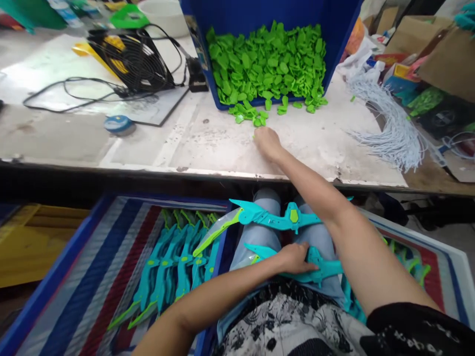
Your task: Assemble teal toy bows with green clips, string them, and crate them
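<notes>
Teal toy piece [322, 267] on the lap, left hand [295, 258] clamped over it, no green part seen on it. Second toy [260, 217] across the knees has one fitted. Right hand [267, 142] on the table [208, 143] at the spilled green inserts [248, 113], fingers tucked under, grip not discernible. Crate [55, 277] at left holds a row of finished toys [178, 262]
</notes>
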`<state>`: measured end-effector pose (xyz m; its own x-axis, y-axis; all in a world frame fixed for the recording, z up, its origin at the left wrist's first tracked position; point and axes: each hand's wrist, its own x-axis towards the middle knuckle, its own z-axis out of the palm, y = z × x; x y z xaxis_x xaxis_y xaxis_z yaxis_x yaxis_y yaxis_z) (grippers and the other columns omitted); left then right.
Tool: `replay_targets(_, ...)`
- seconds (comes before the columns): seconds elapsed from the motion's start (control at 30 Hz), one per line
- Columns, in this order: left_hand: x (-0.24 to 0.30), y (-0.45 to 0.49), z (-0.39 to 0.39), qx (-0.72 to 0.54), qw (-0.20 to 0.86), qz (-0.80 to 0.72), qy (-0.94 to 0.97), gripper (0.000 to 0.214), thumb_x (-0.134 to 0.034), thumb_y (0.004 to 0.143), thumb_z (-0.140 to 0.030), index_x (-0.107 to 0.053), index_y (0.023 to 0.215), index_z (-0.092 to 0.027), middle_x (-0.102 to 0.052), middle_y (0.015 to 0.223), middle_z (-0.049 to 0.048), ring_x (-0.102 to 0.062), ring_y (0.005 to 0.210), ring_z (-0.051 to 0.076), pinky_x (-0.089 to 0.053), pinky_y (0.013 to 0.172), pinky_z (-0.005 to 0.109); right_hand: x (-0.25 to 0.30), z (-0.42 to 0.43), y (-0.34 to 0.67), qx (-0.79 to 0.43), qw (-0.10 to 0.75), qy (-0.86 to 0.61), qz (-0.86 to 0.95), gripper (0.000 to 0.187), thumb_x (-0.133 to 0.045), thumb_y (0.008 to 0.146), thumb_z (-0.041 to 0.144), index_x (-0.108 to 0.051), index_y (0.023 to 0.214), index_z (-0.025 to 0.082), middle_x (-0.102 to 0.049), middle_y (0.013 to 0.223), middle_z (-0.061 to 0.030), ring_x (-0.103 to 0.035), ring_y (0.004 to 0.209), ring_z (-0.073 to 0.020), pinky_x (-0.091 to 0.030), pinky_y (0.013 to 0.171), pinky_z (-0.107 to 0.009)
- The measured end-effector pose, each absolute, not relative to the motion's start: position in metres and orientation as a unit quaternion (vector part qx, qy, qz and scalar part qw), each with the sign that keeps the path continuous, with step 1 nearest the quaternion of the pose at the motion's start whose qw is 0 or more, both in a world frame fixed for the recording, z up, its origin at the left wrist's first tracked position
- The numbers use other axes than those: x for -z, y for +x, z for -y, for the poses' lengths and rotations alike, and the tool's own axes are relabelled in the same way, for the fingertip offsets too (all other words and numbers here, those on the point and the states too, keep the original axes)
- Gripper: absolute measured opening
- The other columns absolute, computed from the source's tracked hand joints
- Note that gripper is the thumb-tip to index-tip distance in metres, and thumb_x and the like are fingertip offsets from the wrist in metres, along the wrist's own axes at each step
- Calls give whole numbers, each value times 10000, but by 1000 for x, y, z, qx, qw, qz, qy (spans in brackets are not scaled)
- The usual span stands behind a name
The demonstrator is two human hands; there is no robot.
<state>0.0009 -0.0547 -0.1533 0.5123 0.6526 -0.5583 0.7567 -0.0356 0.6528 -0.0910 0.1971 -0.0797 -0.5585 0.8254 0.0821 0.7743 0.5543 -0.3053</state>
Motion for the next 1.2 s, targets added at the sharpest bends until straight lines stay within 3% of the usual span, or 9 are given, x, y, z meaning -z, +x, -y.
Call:
replay_targets(0.13,157,0,53,39,537,-484,690,493,-626,803,-446,-558,1161,-114,-690,1042,152,-661,935,288,-496,741,333,75,-132,8,-152,162,-443,868,189,-512,918,250,-663,945,140,-645,1038,-107,-605,988,-225,-446,866,-321)
replay_targets(0.27,169,1,53,-38,585,-498,639,383,-626,776,-335,-584,1082,-108,-672,970,94,-624,869,222,-463,707,283,88,-29,118,-281,189,-504,795,220,-491,907,345,-638,898,181,-669,759,-29,-627,737,-166,-456,711,-271)
replay_targets(0.47,173,2,55,-89,680,-467,558,417,-544,815,-341,-576,1145,-88,-602,719,4,-554,647,151,-426,597,252,140,101,183,-519,242,-650,499,340,-618,704,490,-609,842,179,-651,578,-5,-558,448,-144,-437,471,-258)
replay_targets(0.63,170,2,55,-97,704,-480,515,344,-517,832,-381,-622,1049,-135,-647,863,35,-583,686,146,-458,623,250,156,129,170,-523,289,-693,403,384,-640,652,527,-593,820,184,-659,556,-4,-510,389,-120,-406,430,-246)
replay_targets(0.8,172,1,57,-111,692,-471,536,409,-495,842,-450,-623,1051,-123,-646,897,50,-577,687,146,-452,629,255,158,130,158,-501,284,-706,413,370,-623,674,531,-571,824,197,-657,551,8,-515,369,-123,-401,408,-241)
replay_targets(0.93,178,5,60,-113,658,-475,573,545,-583,776,-530,-600,1120,-108,-619,809,37,-557,697,161,-424,604,252,157,134,156,-476,260,-729,417,381,-597,732,439,-549,1018,192,-628,513,47,-534,361,-139,-413,404,-239)
replay_targets(1.1,189,11,63,-116,603,-498,613,506,-679,698,-468,-622,1062,-122,-599,763,17,-552,721,176,-415,604,255,162,137,169,-459,201,-749,433,739,-635,777,431,-377,1411,153,-591,471,87,-573,374,-165,-452,431,-256)
replay_targets(1.2,190,13,60,-109,592,-503,620,427,-663,717,-417,-631,1037,-136,-626,804,21,-578,770,191,-445,656,268,169,135,175,-463,174,-739,458,855,-675,766,474,-320,1478,163,-593,467,83,-592,395,-174,-466,469,-267)
